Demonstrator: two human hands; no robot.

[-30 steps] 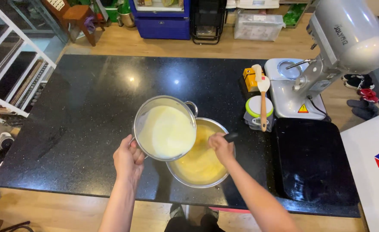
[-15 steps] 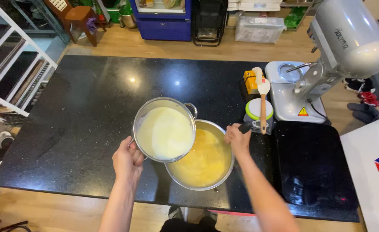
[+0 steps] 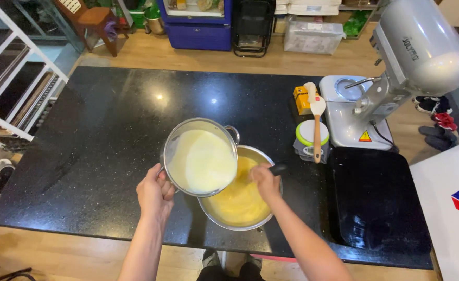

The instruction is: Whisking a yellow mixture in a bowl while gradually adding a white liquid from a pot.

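A: Nearest us, our left hand (image 3: 155,193) grips the side handle of a steel pot (image 3: 201,156), tilted so its pale cream sits toward the lip. Just right of that hand, partly under the pot, a steel mixing bowl (image 3: 238,200) of yellow batter rests on the black counter (image 3: 99,135).

B: And our right hand (image 3: 265,182)?

A: It hangs over the bowl, closed around a dark-handled stirring tool (image 3: 277,168); its working end is hidden, so we cannot tell what kind it is.

B: How do we do this well?

A: We judge it best to pour thinly with a firm grip and stir without pause, keeping the pot's lip inside the bowl's rim.

B: Farther off?

A: Beyond the right hand lie a white spatula (image 3: 317,120) across a green-rimmed tub (image 3: 307,133), a yellow box (image 3: 301,99), then a grey stand mixer (image 3: 396,73).

B: Any change?

A: Half a second ago the right hand was at the bowl's far right rim; now it is over the batter. The pot holds its tilt.
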